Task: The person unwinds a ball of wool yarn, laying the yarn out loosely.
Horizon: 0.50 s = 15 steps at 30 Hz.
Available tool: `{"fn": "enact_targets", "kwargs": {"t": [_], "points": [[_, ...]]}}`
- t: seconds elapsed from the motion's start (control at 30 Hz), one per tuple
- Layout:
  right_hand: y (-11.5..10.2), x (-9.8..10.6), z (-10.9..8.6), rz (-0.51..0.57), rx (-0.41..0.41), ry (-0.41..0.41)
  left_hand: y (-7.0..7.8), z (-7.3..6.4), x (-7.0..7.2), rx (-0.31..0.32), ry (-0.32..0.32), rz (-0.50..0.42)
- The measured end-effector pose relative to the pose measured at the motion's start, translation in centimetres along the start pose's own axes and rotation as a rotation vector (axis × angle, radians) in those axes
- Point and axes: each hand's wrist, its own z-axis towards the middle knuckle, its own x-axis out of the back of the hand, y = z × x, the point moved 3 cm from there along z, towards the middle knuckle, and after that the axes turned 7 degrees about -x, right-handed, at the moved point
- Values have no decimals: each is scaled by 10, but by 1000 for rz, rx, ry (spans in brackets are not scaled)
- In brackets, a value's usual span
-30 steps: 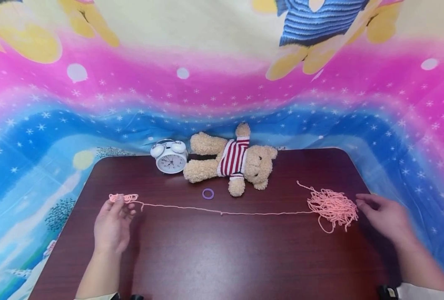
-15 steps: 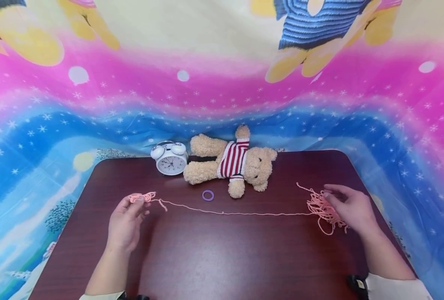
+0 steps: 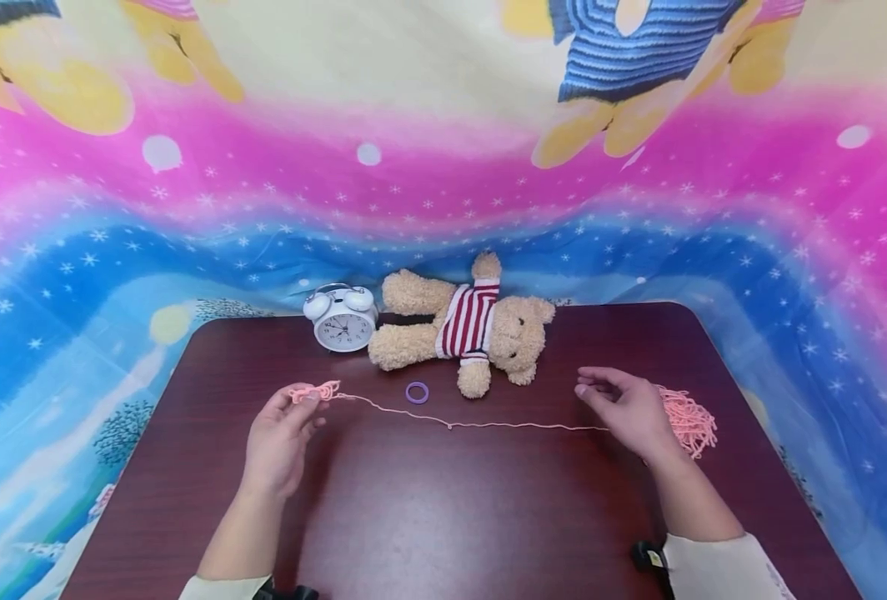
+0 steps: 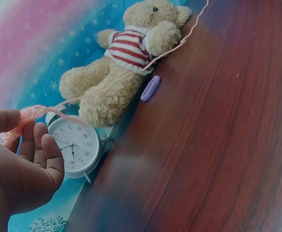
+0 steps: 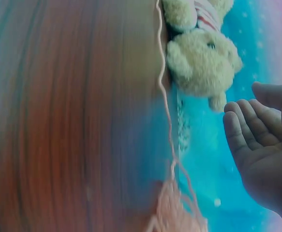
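My left hand (image 3: 278, 442) pinches a small wound bundle of pink yarn (image 3: 316, 392) between thumb and fingers. From it a single yarn strand (image 3: 488, 424) runs right across the table to a loose pile of pink yarn (image 3: 688, 421). My right hand (image 3: 634, 412) is over the left part of that pile, which it partly hides in the head view. Its fingers are relaxed with nothing between them, as the right wrist view shows with the hand (image 5: 264, 140) beside the strand.
A teddy bear (image 3: 466, 325) in a striped shirt lies at the back of the dark table (image 3: 443, 517). Left of it stands a white alarm clock (image 3: 343, 321). A purple ring (image 3: 417, 392) lies in front of the bear. A printed cloth (image 3: 428, 192) hangs behind.
My left hand has moved right with the yarn bundle, and the strand hangs slacker. My right hand has moved left from the pile's right side to over its left part.
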Motion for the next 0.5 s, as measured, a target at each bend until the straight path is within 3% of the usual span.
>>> {"fn": "enact_targets", "kwargs": {"t": [0.5], "points": [[-45, -51, 5, 124, 77, -143, -10, -4, -44, 7, -85, -27]]}}
